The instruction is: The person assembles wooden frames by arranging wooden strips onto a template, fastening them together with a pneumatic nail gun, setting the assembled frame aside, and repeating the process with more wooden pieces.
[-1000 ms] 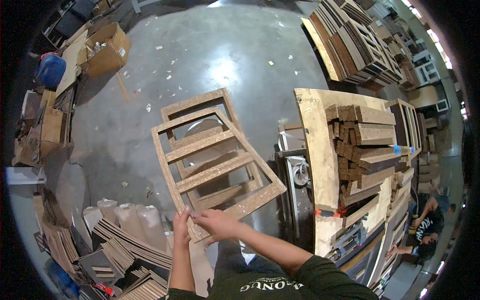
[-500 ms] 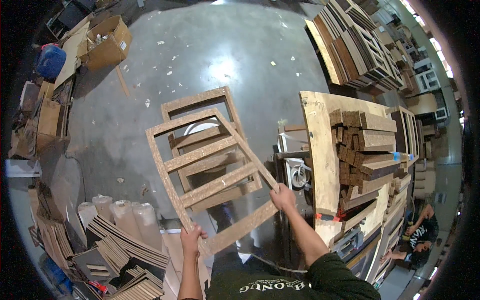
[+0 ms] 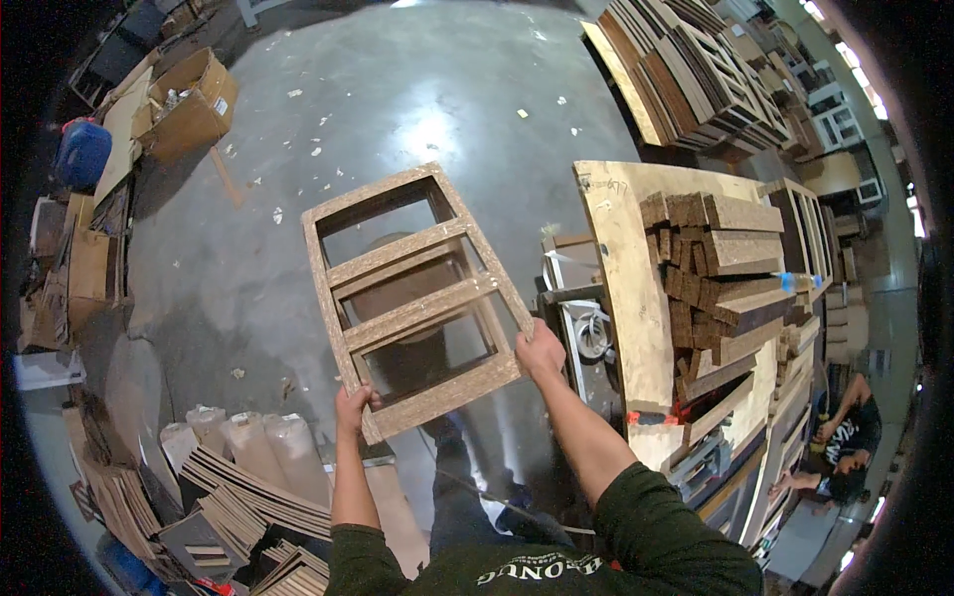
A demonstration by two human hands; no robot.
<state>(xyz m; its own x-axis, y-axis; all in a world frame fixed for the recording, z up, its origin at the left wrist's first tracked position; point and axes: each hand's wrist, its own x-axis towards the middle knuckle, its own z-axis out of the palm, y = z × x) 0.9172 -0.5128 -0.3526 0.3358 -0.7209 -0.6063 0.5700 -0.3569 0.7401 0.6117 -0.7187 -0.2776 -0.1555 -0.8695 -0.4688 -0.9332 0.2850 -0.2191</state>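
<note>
Here's the four-sided, speckled-brown chipboard frame [image 3: 422, 312], out over the grey concrete floor [image 3: 248, 288] in front of the person, and both hands are on it! The left hand [image 3: 353, 405] is closed around the left side bar near the closest corner; the right hand [image 3: 540, 353] grips the right side bar toward its near end. Neither has let go.

Underneath, a second brown chipboard frame [image 3: 492, 326] shows through the openings, its bars falling just off those above. Close to lined up, I'd say, but not perfectly matched, and whether the two touch I can't tell. Below that, a rounded brown surface [image 3: 407, 288] peeks through.

So how far along? The held frame looks fully joined: four sides on, two crossbars in, no gap I can spot. What seems left is squaring it over its partner and releasing it. Off to the right, the stack of cut brown chipboard bars [image 3: 735, 253] sits on the pale plywood counter [image 3: 614, 263], untouched by either hand.
</note>
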